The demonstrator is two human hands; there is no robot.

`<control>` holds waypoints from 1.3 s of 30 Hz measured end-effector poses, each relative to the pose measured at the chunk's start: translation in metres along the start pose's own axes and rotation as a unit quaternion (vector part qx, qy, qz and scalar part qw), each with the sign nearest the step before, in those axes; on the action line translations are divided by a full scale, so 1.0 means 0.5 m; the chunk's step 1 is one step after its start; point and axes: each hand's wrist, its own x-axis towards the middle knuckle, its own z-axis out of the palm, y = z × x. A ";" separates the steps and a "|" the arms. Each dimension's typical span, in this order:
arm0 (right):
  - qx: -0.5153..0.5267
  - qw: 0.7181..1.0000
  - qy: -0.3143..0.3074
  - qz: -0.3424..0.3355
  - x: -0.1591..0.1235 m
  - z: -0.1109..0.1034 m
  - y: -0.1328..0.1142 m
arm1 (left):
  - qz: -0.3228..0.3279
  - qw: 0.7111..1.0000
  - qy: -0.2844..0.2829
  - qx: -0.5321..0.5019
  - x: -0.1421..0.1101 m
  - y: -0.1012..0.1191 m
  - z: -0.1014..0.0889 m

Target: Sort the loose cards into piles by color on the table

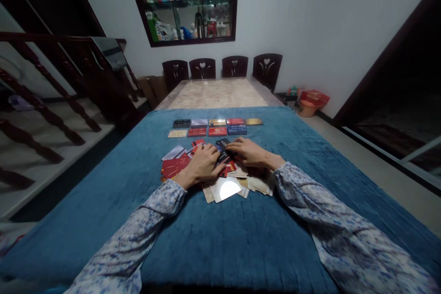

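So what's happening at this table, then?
A person's left hand and right hand are on a loose pile of cards, with dark cards between them; whether either grips one is unclear. Beyond the hands, more cards, mostly stacked, sit in two rows on the blue cloth.

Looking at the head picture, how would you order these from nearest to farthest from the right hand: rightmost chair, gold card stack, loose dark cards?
From the right hand:
1. Loose dark cards: at its fingertips.
2. Gold card stack: right end of the far row.
3. Rightmost chair: by the table's far end.
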 end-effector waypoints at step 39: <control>-0.045 0.993 0.055 -0.099 -0.008 -0.034 -0.006 | 0.043 0.998 0.035 -0.022 0.005 -0.020 0.014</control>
